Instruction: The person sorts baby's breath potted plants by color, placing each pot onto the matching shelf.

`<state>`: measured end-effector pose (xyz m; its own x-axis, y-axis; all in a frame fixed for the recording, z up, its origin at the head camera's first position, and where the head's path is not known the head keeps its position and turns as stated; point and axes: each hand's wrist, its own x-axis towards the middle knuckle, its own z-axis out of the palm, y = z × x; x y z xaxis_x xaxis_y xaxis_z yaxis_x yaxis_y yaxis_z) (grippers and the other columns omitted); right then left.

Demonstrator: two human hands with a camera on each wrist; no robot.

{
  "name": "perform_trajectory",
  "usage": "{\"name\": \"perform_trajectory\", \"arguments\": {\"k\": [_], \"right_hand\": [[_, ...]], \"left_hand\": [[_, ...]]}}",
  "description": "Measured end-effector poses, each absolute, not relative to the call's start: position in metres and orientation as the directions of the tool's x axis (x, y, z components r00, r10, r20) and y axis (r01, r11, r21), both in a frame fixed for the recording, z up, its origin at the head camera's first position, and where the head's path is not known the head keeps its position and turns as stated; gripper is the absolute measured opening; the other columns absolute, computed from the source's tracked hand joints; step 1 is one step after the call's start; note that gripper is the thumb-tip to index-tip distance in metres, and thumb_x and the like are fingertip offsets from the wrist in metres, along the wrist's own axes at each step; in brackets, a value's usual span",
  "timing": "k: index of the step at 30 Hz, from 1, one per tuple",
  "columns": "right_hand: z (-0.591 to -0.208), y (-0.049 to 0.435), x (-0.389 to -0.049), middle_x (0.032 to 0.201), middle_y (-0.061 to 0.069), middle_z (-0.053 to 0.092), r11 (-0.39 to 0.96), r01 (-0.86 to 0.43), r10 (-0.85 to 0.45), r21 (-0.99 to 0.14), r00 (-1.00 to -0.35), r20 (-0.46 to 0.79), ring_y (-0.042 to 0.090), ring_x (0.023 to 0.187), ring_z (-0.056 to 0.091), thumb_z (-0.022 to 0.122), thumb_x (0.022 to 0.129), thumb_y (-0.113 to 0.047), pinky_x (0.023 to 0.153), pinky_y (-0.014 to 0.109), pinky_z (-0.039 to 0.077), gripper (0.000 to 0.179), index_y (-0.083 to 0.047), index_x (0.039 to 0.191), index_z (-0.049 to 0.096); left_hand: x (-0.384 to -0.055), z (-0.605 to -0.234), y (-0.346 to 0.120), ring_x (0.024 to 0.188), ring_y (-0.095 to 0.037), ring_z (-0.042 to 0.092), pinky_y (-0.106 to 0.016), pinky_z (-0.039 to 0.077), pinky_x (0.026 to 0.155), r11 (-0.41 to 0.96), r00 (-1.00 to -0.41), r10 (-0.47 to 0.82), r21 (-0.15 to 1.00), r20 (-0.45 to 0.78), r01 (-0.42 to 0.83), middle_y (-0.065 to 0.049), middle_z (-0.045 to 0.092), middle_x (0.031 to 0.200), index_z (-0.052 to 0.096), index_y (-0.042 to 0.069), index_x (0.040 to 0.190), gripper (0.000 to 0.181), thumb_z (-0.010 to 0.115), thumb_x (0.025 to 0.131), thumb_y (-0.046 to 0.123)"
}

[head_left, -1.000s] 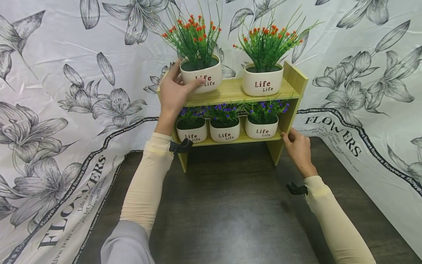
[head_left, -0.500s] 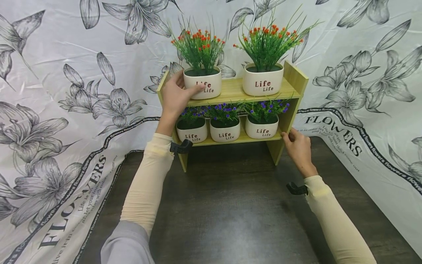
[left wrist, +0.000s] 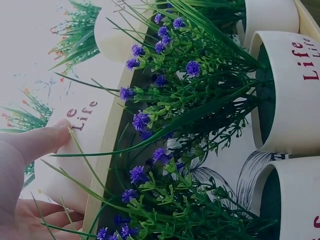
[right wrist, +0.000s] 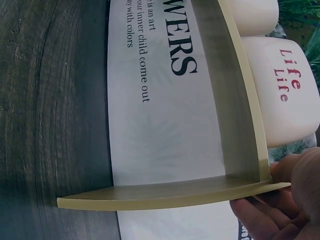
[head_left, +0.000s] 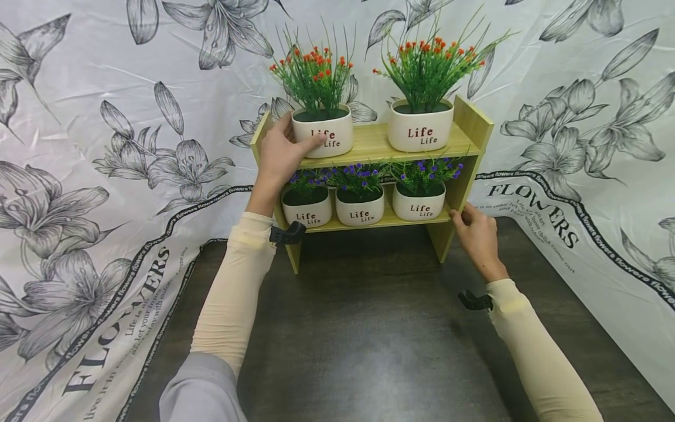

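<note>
My left hand (head_left: 276, 158) grips a white flowerpot (head_left: 340, 132) of orange-red artificial flowers, thumb across its "Life Life" front and fingers around its left side. That pot sits upright at the left of the top board of a two-tier wooden shelf (head_left: 371, 139). In the left wrist view the thumb (left wrist: 42, 142) presses the pot's front. My right hand (head_left: 477, 237) pinches the shelf's right side panel (head_left: 463, 190) near the lower board. The right wrist view shows its fingers (right wrist: 260, 217) on the panel's outer face and the thumb inside.
A second orange-flowered pot (head_left: 422, 132) stands on the right of the top board. Below it, three pots with purple flowers (head_left: 360, 208) stand in a row. The shelf is on a dark wooden table (head_left: 358, 316), backed by a flower-printed cloth (head_left: 174, 70).
The orange-flowered pot in my left hand has come down from a raised, tilted position onto the top board, then shifted very slightly left. My right hand stays on the side panel.
</note>
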<state>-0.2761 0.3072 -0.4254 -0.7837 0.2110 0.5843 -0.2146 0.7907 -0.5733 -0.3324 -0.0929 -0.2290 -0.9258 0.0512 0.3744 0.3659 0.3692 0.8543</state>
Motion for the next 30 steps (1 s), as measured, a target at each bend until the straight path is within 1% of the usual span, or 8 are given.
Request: {"name": "perform_trajectory", "arguments": {"k": [3,9,12,15,19,23,26,30], "right_hand": [[-0.425,0.306,-0.276,0.109,0.027,0.079,0.787,-0.210,0.213,-0.580,-0.790,0.575,0.047,0.097,0.078,0.066,0.109,-0.021,0.081,0.065,0.063,0.027,0.001,0.121,0.076],[-0.426,0.306,-0.277,0.107,0.026,0.079,0.789,-0.217,0.206,-0.575,-0.787,0.581,0.046,0.094,0.078,0.066,0.108,-0.021,0.078,0.064,0.063,0.026,0.001,0.119,0.076],[-0.425,0.306,-0.277,0.105,0.026,0.080,0.787,-0.222,0.206,-0.575,-0.785,0.584,0.046,0.092,0.078,0.067,0.108,-0.022,0.077,0.063,0.062,0.025,0.000,0.117,0.076],[-0.424,0.307,-0.276,0.105,0.026,0.080,0.786,-0.221,0.205,-0.577,-0.788,0.581,0.045,0.092,0.078,0.067,0.108,-0.023,0.076,0.063,0.062,0.026,0.000,0.117,0.076],[-0.421,0.309,-0.274,0.109,0.026,0.079,0.787,-0.204,0.205,-0.582,-0.803,0.559,0.046,0.097,0.078,0.066,0.108,-0.024,0.081,0.064,0.062,0.028,-0.002,0.123,0.075],[-0.419,0.310,-0.272,0.114,0.027,0.078,0.781,-0.193,0.202,-0.593,-0.821,0.534,0.048,0.103,0.076,0.065,0.109,-0.025,0.085,0.066,0.061,0.032,-0.003,0.130,0.074],[-0.418,0.310,-0.272,0.116,0.027,0.077,0.778,-0.188,0.203,-0.600,-0.828,0.522,0.047,0.105,0.076,0.064,0.110,-0.026,0.086,0.065,0.061,0.033,-0.003,0.131,0.073],[-0.417,0.310,-0.272,0.114,0.026,0.078,0.783,-0.176,0.204,-0.597,-0.834,0.513,0.046,0.101,0.077,0.063,0.110,-0.026,0.080,0.061,0.060,0.032,-0.002,0.127,0.074]], "left_hand": [[-0.331,-0.229,-0.094,0.159,-0.018,0.039,-0.026,0.040,0.127,0.381,-0.931,0.048,0.855,0.361,0.351,-0.011,0.034,0.174,0.017,0.005,0.171,0.109,0.084,0.093,0.039],[-0.326,-0.228,-0.099,0.164,-0.013,0.027,-0.016,0.029,0.129,0.339,-0.931,0.046,0.871,0.361,0.355,-0.005,0.023,0.179,0.016,0.010,0.172,0.107,0.083,0.094,0.041],[-0.321,-0.227,-0.101,0.163,-0.011,0.027,-0.012,0.027,0.128,0.329,-0.918,0.041,0.863,0.394,0.384,-0.002,0.025,0.178,0.021,0.012,0.172,0.102,0.082,0.095,0.039],[-0.314,-0.226,-0.104,0.162,-0.011,0.031,-0.011,0.028,0.127,0.332,-0.892,0.033,0.837,0.450,0.434,-0.003,0.030,0.176,0.028,0.011,0.170,0.093,0.080,0.097,0.035],[-0.300,-0.226,-0.106,0.158,-0.014,0.040,-0.013,0.033,0.125,0.325,-0.830,0.006,0.784,0.558,0.530,-0.008,0.043,0.169,0.042,0.007,0.163,0.075,0.077,0.100,0.024],[-0.282,-0.232,-0.107,0.149,-0.017,0.052,-0.020,0.043,0.123,0.297,-0.728,-0.028,0.701,0.685,0.649,-0.012,0.057,0.155,0.057,0.002,0.151,0.053,0.073,0.101,0.012],[-0.270,-0.241,-0.108,0.137,-0.020,0.062,-0.027,0.054,0.115,0.289,-0.644,-0.040,0.626,0.764,0.725,-0.015,0.066,0.141,0.066,-0.002,0.139,0.039,0.071,0.101,0.006],[-0.257,-0.254,-0.109,0.120,-0.024,0.071,-0.030,0.062,0.102,0.293,-0.574,-0.022,0.554,0.819,0.779,-0.019,0.073,0.125,0.071,-0.006,0.128,0.028,0.069,0.101,0.000]]}}
